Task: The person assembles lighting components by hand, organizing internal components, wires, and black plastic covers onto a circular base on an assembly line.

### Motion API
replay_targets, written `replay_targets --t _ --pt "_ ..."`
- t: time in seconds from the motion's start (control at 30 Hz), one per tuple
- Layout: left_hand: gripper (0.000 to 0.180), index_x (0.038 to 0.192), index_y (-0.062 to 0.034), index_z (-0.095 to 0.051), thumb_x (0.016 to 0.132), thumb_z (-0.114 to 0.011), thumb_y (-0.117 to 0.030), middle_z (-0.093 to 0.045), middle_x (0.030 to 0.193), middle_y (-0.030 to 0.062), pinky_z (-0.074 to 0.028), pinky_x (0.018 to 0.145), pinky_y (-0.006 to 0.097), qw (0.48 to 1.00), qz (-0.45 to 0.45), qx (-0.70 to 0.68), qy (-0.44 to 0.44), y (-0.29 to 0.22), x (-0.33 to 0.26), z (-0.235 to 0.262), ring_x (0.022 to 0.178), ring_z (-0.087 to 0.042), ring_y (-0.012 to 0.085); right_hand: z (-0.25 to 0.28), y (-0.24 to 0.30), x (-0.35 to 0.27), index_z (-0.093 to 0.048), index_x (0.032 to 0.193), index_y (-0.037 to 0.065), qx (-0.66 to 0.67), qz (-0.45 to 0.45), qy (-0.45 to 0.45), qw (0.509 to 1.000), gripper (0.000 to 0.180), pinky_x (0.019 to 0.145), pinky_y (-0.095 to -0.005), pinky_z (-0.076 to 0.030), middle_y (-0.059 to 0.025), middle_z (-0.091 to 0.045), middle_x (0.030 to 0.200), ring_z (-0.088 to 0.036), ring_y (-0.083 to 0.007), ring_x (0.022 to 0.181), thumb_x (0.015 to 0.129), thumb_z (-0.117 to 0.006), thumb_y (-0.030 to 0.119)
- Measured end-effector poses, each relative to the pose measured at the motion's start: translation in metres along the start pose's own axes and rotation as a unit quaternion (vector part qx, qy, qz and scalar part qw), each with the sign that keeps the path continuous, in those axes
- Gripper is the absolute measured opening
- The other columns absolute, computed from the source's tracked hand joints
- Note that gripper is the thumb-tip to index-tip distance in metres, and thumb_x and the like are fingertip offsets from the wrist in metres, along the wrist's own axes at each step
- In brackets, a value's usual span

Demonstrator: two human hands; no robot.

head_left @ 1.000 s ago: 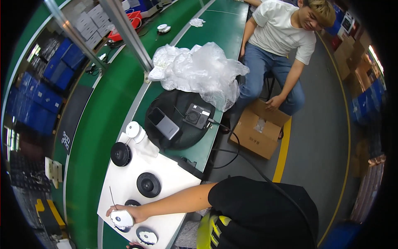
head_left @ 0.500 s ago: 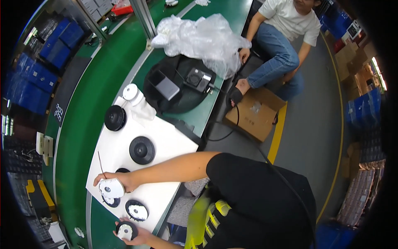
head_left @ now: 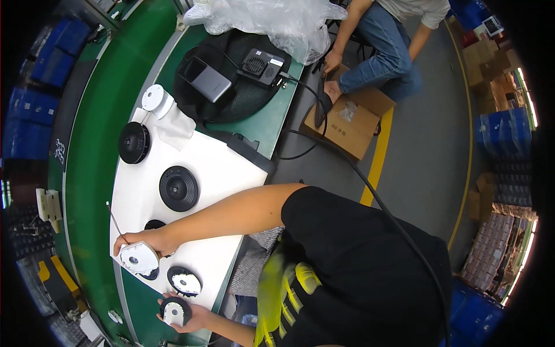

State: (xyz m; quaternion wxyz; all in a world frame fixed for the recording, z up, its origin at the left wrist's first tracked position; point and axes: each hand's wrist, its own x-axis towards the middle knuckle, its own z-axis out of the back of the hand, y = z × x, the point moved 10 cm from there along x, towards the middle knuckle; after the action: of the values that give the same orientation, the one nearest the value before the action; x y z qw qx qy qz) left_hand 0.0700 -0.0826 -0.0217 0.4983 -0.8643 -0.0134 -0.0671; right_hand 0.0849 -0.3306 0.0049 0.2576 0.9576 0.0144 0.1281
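Gripping a round white disc, the right hand closes; the left hand cups a black-rimmed disc.

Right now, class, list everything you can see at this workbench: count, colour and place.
white board: one, white, on the green bench
round housings: two in full view, black, on the board
two-tone disc: one, black and white, at the board's near end
cap: one, white, at the board's far end
cloth: one, white, beside the cap
grey box: one, on a black mat
plastic bag: one, clear, behind the mat
cardboard box: one, brown, on the floor
seated person: one, by the box
right hand: holds a white round part
left hand: holds a small disc
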Motion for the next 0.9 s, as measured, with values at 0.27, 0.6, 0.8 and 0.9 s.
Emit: replay_targets --t 0.27,0.6,0.8,0.9 --pt "0.06 0.14 -0.0139 -0.043 0.087 -0.052 -0.04 -0.047 0.139 0.0235 -0.031 0.113 0.056 1.0 -0.005 0.006 -0.001 0.0 0.001 0.002 0.128 -0.046 0.0448 -0.003 -0.014 0.013 -0.059 0.113 0.029 0.047 -0.02 -0.014 0.999 0.038 0.049 -0.0325 -0.046 0.0048 -0.065 0.093 -0.064 -0.0144 0.073 0.096 -0.038 0.057" --pt "0.058 0.139 -0.0133 -0.045 0.087 -0.054 -0.037 -0.044 0.143 0.0248 -0.024 0.116 0.057 1.0 -0.006 -0.021 0.016 -0.001 0.002 0.004 0.132 -0.041 0.0469 -0.016 -0.022 0.02 -0.061 0.106 0.029 0.105 -0.031 0.015 0.994 0.041 0.05 -0.0334 -0.049 0.0049 -0.066 0.091 -0.066 -0.0155 0.073 0.095 -0.038 0.061" --pt "0.058 0.139 -0.013 -0.045 0.087 -0.054 -0.037 -0.044 0.142 0.0253 -0.026 0.115 0.057 1.0 -0.016 -0.01 -0.002 -0.002 -0.003 -0.003 0.132 -0.042 0.0471 -0.022 -0.021 0.016 -0.054 0.117 0.028 0.09 -0.033 0.04 0.995 0.044 0.052 -0.0293 -0.049 0.007 -0.064 0.098 -0.065 -0.0097 0.077 0.097 -0.029 0.057" --pt "0.058 0.139 -0.0125 -0.045 0.087 -0.053 -0.037 -0.045 0.141 0.0253 -0.028 0.113 0.057 1.0 -0.013 -0.008 0.001 -0.002 0.001 0.002 0.13 -0.043 0.0469 -0.022 -0.022 0.02 -0.055 0.116 0.028 0.097 -0.029 0.04 0.994 0.044 0.051 -0.0298 -0.05 0.0068 -0.064 0.097 -0.065 -0.0103 0.076 0.097 -0.029 0.058"
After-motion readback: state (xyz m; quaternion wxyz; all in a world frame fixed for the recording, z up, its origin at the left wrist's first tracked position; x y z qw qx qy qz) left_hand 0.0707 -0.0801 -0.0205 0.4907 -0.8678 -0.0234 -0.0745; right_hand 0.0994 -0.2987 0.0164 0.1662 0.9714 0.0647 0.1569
